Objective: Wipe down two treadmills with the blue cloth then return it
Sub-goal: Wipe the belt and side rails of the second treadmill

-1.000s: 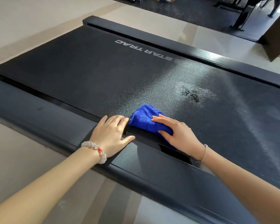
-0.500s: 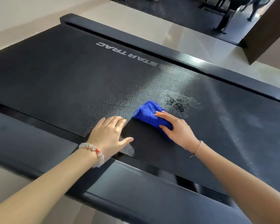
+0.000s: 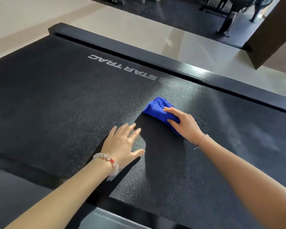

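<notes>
Farther across the black treadmill belt now, the blue cloth lies pressed under the flat right hand; the left hand rests spread nearby. Beige floor lies beyond the far rail.

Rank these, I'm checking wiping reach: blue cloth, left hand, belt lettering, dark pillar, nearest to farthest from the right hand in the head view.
1. Blue cloth, under the right hand.
2. Left hand, flat alongside, leftward.
3. Belt lettering, far left.
4. Dark pillar, far right background.
</notes>
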`<move>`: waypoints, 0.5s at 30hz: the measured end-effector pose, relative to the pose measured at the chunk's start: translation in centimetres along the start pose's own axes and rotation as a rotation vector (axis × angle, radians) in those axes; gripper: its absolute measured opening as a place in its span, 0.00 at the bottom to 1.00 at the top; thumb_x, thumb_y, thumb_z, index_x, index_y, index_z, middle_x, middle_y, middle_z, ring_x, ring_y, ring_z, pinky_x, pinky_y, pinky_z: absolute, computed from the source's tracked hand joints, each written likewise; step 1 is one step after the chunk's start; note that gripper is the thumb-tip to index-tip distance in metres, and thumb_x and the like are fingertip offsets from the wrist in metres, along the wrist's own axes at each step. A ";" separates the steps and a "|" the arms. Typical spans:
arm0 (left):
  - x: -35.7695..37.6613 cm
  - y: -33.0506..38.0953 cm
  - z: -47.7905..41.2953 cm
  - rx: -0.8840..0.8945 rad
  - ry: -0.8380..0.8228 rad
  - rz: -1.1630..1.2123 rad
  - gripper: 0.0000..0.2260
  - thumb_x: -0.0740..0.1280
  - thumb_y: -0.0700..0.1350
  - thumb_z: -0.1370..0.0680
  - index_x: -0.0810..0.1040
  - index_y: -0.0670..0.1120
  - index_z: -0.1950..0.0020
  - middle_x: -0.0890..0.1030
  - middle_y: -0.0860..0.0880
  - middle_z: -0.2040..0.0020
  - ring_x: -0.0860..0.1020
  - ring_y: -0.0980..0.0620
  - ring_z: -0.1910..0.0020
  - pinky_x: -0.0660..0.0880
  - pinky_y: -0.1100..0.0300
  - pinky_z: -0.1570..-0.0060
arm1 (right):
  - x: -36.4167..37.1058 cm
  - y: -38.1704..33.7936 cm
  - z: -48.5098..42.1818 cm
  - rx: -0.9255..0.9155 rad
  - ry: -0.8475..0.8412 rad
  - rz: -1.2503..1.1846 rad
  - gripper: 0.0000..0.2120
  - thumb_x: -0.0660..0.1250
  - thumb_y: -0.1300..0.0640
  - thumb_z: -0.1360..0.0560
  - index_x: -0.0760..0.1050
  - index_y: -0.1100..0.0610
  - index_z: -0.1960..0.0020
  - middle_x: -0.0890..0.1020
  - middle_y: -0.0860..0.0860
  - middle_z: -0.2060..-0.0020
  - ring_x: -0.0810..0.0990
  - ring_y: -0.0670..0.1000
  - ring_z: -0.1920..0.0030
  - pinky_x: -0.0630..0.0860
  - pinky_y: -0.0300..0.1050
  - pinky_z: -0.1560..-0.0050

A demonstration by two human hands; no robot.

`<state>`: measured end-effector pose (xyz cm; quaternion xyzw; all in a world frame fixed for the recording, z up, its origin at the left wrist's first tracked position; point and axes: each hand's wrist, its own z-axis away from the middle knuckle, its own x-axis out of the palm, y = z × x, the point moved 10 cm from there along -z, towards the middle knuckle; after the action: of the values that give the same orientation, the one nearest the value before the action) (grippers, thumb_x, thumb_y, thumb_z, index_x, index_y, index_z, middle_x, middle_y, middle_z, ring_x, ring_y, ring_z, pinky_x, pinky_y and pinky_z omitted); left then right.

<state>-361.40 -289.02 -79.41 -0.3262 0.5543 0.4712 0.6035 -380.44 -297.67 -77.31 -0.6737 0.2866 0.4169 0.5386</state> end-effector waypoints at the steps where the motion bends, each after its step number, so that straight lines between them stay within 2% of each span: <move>1: 0.0 0.0 -0.7 -0.007 -0.008 0.009 0.33 0.49 0.66 0.23 0.44 0.54 0.23 0.44 0.54 0.23 0.43 0.53 0.24 0.43 0.50 0.26 | -0.2 0.4 -0.9 0.001 0.006 0.010 0.20 0.64 0.58 0.25 0.71 0.43 0.35 0.73 0.36 0.35 0.64 0.41 0.30 0.67 0.49 0.33; 6: -0.1 0.6 -3.5 -0.005 -0.023 -0.008 0.31 0.47 0.66 0.22 0.44 0.54 0.23 0.44 0.54 0.23 0.42 0.53 0.24 0.42 0.49 0.27 | -1.2 2.1 -4.9 -0.005 0.036 0.062 0.19 0.64 0.56 0.24 0.71 0.43 0.35 0.73 0.39 0.35 0.68 0.46 0.31 0.69 0.50 0.36; 10: -0.1 0.4 -5.0 -0.038 -0.024 0.071 0.30 0.45 0.67 0.23 0.46 0.57 0.23 0.45 0.57 0.23 0.41 0.55 0.25 0.40 0.50 0.27 | -2.0 4.3 -8.2 0.059 0.072 0.073 0.19 0.63 0.54 0.24 0.70 0.42 0.34 0.75 0.43 0.36 0.74 0.56 0.37 0.69 0.49 0.41; 12: -0.2 0.2 -5.3 -0.061 -0.011 0.105 0.35 0.37 0.72 0.29 0.48 0.59 0.24 0.46 0.58 0.23 0.42 0.56 0.25 0.40 0.51 0.27 | -2.3 5.2 -9.7 0.071 0.077 0.074 0.19 0.63 0.54 0.24 0.70 0.42 0.34 0.77 0.45 0.37 0.74 0.58 0.38 0.69 0.49 0.41; 15: -0.5 0.7 -5.3 -0.047 -0.021 0.040 0.45 0.29 0.70 0.39 0.48 0.59 0.24 0.47 0.59 0.23 0.44 0.56 0.25 0.42 0.51 0.27 | -2.8 6.2 -11.7 0.070 0.093 0.092 0.20 0.62 0.54 0.24 0.70 0.43 0.34 0.78 0.48 0.39 0.74 0.59 0.39 0.69 0.49 0.41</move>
<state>-363.89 -293.71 -79.75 -0.3240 0.5430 0.4996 0.5921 -383.98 -310.74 -77.05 -0.6593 0.3563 0.3992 0.5282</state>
